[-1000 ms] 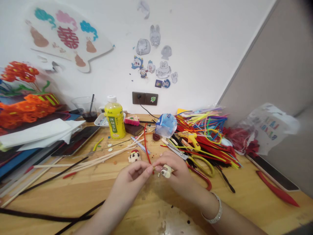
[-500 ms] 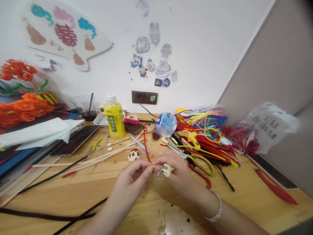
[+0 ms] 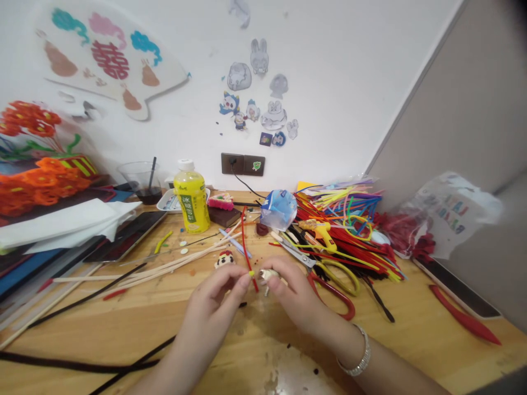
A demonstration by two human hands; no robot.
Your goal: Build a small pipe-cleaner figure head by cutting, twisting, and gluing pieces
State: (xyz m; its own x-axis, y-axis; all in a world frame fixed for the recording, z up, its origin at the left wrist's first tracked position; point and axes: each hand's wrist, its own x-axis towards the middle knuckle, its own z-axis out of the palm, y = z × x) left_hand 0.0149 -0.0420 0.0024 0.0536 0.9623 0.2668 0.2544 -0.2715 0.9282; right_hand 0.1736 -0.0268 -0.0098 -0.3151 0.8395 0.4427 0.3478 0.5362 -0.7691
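My left hand (image 3: pixel 220 293) is closed in a pinch on a small yellow piece (image 3: pixel 251 274), which sits around or against a thin red pipe cleaner (image 3: pixel 244 236). The red stem runs away from me, and its short end pokes out below the yellow piece. My right hand (image 3: pixel 298 293), with a bracelet at the wrist, is curled round a small cream-coloured figure (image 3: pixel 269 274); the fingers hide much of it. A gap separates the figure from the yellow piece. Just beyond my left fingers lies a little doll head (image 3: pixel 224 259) with red and black on top.
Scissors (image 3: pixel 333 293) with red and yellow-green handles lie right of my right hand. Behind them are heaped pipe cleaners (image 3: pixel 370 255) and a yellow glue gun (image 3: pixel 323 233). A yellow drink bottle (image 3: pixel 192 197), a tablet (image 3: pixel 127 236) and pale stems (image 3: pixel 181 260) are leftward.
My hands have moved apart slightly. The cream figure has turned in my right hand and drawn away from the red stem; the yellow piece now shows clearly at my left fingertips.
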